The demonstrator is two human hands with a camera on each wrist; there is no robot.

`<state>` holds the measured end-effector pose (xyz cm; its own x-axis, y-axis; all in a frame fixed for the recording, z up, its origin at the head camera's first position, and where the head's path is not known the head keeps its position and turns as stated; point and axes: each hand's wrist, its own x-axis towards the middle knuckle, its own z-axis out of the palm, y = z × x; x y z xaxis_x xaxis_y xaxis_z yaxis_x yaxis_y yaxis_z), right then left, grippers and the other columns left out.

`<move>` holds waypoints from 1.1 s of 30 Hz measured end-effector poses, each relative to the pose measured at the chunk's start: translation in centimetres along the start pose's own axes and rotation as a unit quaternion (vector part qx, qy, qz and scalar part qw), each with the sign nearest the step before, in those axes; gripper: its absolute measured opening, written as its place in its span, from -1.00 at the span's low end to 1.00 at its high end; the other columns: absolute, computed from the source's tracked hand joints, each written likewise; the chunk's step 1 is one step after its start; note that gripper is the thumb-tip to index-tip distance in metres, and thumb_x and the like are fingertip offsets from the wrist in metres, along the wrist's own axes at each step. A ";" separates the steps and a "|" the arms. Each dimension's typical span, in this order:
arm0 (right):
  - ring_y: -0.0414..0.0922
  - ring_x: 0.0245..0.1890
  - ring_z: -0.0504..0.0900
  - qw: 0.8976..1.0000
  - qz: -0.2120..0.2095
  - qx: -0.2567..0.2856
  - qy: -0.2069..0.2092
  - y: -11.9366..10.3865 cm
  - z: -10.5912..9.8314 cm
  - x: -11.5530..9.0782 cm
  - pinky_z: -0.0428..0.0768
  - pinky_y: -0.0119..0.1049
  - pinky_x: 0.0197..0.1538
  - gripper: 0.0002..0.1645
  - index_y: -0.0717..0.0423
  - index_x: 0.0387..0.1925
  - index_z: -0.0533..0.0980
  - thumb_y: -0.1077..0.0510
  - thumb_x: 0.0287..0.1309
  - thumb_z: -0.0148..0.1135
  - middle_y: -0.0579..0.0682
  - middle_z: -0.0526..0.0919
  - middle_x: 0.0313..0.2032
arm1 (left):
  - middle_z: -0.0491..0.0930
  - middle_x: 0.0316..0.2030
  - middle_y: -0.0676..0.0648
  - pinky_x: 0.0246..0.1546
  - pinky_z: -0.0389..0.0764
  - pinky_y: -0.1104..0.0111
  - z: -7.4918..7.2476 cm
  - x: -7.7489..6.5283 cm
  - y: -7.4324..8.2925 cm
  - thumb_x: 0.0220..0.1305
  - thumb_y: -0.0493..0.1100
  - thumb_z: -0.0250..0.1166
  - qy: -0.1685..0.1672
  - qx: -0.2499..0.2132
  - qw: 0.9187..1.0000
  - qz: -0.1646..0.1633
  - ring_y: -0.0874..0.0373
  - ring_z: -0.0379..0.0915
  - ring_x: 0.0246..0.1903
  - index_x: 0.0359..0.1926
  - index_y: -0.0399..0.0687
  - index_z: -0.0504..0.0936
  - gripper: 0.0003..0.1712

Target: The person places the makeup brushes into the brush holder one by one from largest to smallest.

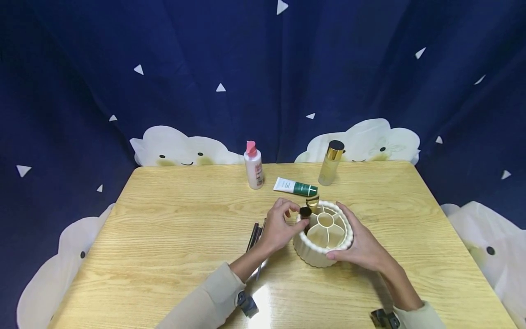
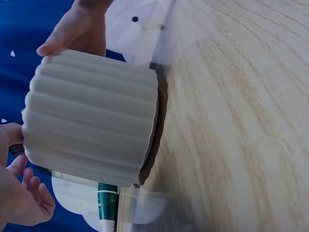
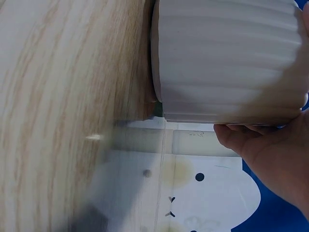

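A round cream organizer (image 1: 323, 256) with a beaded rim and wall-divided compartments stands on the table, its ribbed side filling much of both wrist views. My right hand (image 1: 363, 242) grips its right side, thumb at the near rim and fingers around the far side. At the left rim, my left hand (image 1: 281, 225) pinches a dark makeup brush (image 1: 305, 212) between thumb and fingers; its lower part reaches into a left compartment. Behind it, a gold-coloured item (image 1: 312, 203) sticks up from a back compartment; its kind is unclear.
Several slim dark pencil-like sticks (image 1: 253, 236) lie left of the organizer, partly behind my left forearm. A white and green tube (image 1: 295, 187) lies behind it. Farther back stand a pink-topped white bottle (image 1: 253, 170) and a gold-and-black-capped bottle (image 1: 330, 165), before a blue curtain (image 1: 263, 68).
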<state>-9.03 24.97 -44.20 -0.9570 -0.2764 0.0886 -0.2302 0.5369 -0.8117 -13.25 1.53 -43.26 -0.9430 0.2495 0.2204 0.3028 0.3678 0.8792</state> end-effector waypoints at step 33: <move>-0.44 0.20 0.29 1.000 -0.010 0.024 0.014 0.5 -1.9 -1.4 0.30 -0.70 0.15 0.18 0.14 0.36 0.08 0.19 -0.27 0.57 0.18 0.29 0.28 | 0.62 -0.46 -0.15 -0.53 0.50 0.53 -7.7 -1.2 -7.4 -0.02 -0.33 0.41 -0.021 0.067 0.990 -0.122 0.20 0.47 -0.52 -0.35 -0.36 0.58 -0.79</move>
<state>-8.11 27.15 -43.68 -0.9568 -0.2640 0.1217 -0.2423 0.4928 -0.8357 -15.40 -8.42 -46.73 -0.9846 0.1743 -0.0111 0.0856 0.5368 0.8393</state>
